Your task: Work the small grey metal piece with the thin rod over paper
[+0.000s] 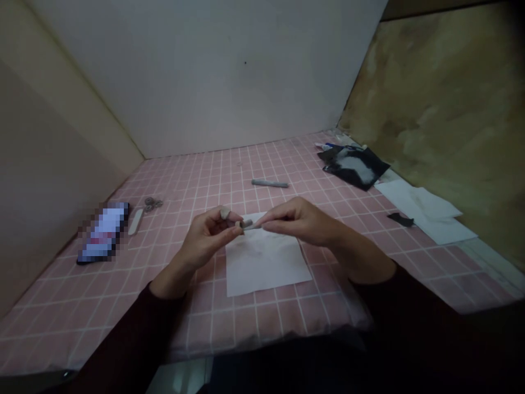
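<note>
My left hand (211, 227) is closed, pinching a small grey piece (246, 222) between thumb and fingers; its exact kind is too small to make out. A pale, greyish wrap or band (225, 213) sits on one finger of that hand. Closed as well, my right hand (291, 220) grips a thin pale strip (255, 225), whose tip reaches the small grey piece. Its far end is hidden in the fingers. Both hands hover over a white sheet of paper (268, 268), which has faint grey-brown smudges on it.
Beyond the hands lies a grey rod (269, 183) on the pink checked tablecloth (197, 180). At left are a phone (104, 232), a white flat stick (135, 221) and several small grey rings (152, 204). A black packet (356, 167), white papers (426, 210) and a black scrap (400, 220) lie at right.
</note>
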`<action>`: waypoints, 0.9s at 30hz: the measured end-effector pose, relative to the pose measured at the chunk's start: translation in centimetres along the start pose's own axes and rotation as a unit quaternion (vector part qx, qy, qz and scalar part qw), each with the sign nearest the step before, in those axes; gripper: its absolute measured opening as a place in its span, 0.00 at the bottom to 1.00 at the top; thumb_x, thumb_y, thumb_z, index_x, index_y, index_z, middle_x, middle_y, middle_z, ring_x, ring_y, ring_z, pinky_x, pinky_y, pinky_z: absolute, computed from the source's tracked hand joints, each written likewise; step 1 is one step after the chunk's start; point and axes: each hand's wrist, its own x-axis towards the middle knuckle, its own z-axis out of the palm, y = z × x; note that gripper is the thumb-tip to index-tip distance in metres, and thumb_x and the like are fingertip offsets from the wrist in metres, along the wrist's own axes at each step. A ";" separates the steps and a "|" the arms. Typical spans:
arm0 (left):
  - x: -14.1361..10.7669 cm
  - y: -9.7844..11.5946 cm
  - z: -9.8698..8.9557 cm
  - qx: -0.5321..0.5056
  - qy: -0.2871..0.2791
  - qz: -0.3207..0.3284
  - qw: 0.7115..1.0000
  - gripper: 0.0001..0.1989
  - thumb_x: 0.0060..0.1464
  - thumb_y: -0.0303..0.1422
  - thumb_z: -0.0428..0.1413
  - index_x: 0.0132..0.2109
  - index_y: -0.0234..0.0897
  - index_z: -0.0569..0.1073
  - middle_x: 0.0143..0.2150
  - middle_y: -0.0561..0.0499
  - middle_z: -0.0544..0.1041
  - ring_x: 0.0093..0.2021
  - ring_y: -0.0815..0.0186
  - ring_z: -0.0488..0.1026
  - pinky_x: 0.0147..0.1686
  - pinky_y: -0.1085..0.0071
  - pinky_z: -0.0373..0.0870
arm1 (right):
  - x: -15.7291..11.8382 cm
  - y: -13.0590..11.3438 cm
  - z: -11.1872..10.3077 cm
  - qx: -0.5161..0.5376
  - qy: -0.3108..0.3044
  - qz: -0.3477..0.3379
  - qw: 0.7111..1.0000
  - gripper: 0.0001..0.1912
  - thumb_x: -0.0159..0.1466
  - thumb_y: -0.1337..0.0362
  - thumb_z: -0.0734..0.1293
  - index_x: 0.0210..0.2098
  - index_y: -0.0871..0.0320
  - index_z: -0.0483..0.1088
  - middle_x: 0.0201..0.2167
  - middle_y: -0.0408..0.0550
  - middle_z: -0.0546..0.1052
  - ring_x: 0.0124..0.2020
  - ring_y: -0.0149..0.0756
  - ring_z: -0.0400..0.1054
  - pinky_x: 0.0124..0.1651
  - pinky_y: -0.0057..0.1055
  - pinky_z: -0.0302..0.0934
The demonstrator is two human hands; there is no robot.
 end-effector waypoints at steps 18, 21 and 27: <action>-0.2 0.3 0.4 0.014 -0.009 0.024 1.000 0.09 0.49 0.27 0.68 0.39 0.35 0.79 0.38 0.51 0.80 0.37 0.70 0.78 0.39 0.76 0.75 | 0.2 -0.3 0.2 0.087 0.000 0.080 0.993 0.13 0.63 0.59 0.70 0.40 0.63 0.81 0.19 0.36 0.63 0.22 0.22 0.52 0.26 0.26 0.45; -0.2 0.3 0.5 0.027 -0.022 0.012 0.999 0.09 0.50 0.27 0.68 0.39 0.35 0.78 0.37 0.51 0.79 0.37 0.70 0.78 0.38 0.76 0.75 | 0.4 -0.2 0.5 0.094 -0.016 0.060 0.994 0.13 0.62 0.59 0.70 0.39 0.63 0.80 0.20 0.38 0.65 0.23 0.23 0.52 0.26 0.27 0.44; -0.2 0.2 0.3 0.045 0.007 0.036 0.998 0.09 0.50 0.27 0.67 0.39 0.36 0.78 0.39 0.50 0.80 0.39 0.68 0.77 0.41 0.73 0.75 | 0.1 -0.2 0.2 0.068 0.016 0.060 0.996 0.13 0.62 0.58 0.70 0.39 0.61 0.81 0.22 0.40 0.69 0.24 0.25 0.57 0.28 0.26 0.49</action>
